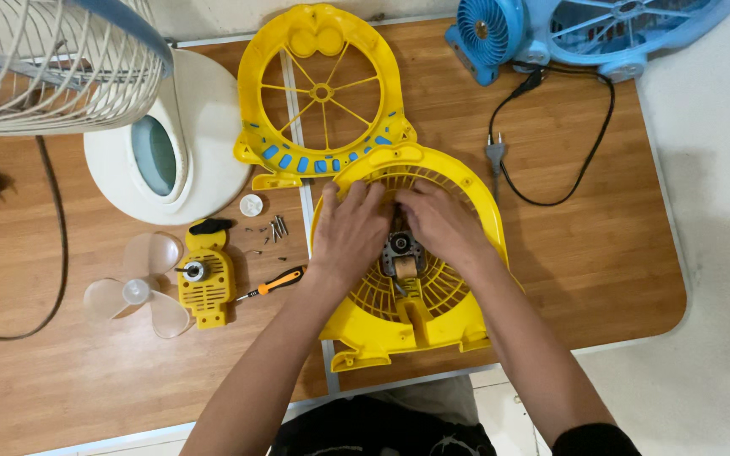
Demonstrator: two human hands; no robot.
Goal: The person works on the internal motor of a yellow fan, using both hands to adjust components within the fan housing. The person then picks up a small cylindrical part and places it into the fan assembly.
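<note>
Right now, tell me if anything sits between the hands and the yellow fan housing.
Nothing visible does. The left hand and right hand both rest directly on the yellow fan housing, above the motor at its centre.

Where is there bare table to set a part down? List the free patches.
Free: the right end of the table, beyond the black power cord; and the near-left corner, below the clear fan blade. Crowded: the strip by the left hand, with loose screws, screwdriver and small yellow housing.
</note>
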